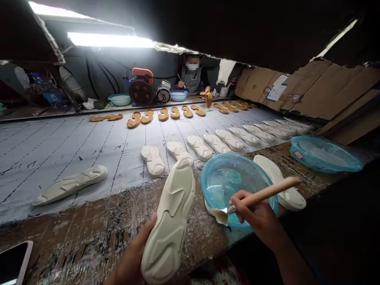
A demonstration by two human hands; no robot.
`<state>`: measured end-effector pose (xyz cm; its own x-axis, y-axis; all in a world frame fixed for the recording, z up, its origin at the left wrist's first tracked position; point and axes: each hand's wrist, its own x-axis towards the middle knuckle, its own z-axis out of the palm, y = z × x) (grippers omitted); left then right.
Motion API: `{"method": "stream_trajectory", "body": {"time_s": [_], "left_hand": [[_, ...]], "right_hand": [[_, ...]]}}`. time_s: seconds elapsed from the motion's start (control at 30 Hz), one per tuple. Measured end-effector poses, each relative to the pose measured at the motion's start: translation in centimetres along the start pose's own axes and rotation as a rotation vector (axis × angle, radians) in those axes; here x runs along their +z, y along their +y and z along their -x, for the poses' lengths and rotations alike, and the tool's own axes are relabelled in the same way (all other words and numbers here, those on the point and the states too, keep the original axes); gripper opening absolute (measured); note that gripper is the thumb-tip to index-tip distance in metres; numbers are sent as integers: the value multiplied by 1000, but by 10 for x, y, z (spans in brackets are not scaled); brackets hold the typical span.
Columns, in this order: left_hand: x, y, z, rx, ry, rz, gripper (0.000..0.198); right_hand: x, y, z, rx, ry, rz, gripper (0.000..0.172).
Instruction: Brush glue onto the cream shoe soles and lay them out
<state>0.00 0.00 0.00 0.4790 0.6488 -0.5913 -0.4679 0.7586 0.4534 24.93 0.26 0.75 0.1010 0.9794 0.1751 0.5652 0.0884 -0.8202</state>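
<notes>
My left hand (135, 247) grips a cream shoe sole (170, 221) by its left edge, with the patterned side facing me and the sole tilted up over the table's front edge. A brush (267, 194) with a wooden handle is pinched in my right hand (258, 221). Its pale bristles are at the near rim of a turquoise basin (204, 174), which holds a whitish translucent liquid. Another cream sole (292, 198) lies to the right, partly hidden behind the basin and the brush handle.
A row of cream soles (199, 148) lies on the white belt (97, 146); one sole (73, 186) rests alone at left. Tan soles (175, 113) line the far side, where a co-worker (192, 77) holds a brush. A second basin (323, 158) and a phone (14, 263) flank me.
</notes>
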Motion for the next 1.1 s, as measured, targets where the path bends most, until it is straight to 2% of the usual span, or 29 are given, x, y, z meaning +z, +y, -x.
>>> {"method": "stream_trajectory", "body": {"time_s": [0.1, 0.17, 0.2, 0.27, 0.3, 0.47, 0.6, 0.73, 0.83, 0.93, 1.0, 1.1], "left_hand": [[3, -3, 13, 12, 45, -151, 39], [7, -4, 21, 112, 55, -343, 39], [9, -4, 24, 174, 45, -446, 40], [11, -3, 30, 252, 18, -596, 43], [12, -3, 32, 262, 8, -635, 43], [15, -3, 44, 285, 73, -743, 44], [19, -6, 51, 434, 128, -857, 40], [22, -8, 55, 549, 103, -912, 34], [22, -8, 56, 463, 153, -814, 37], [18, -5, 54, 228, 130, -582, 39], [17, -1, 53, 121, 92, -429, 35], [20, 3, 56, -23, 102, -195, 32]], "right_hand": [[4, -24, 9, -116, 76, -91, 24], [7, -41, 12, -328, 184, -136, 12], [8, -48, 12, -454, 224, -149, 11], [8, -58, 11, -649, 233, -147, 23], [7, -61, 10, -700, 215, -140, 28], [1, -68, 8, -774, 177, -103, 32], [2, -73, 12, -865, 119, -51, 34], [3, -73, 20, -931, -2, 16, 39], [4, -71, 25, -970, -36, 44, 39], [3, -70, 23, -935, 72, -25, 30], [0, -68, 19, -912, 135, -67, 26], [-4, -64, 14, -899, 134, -107, 26]]}}
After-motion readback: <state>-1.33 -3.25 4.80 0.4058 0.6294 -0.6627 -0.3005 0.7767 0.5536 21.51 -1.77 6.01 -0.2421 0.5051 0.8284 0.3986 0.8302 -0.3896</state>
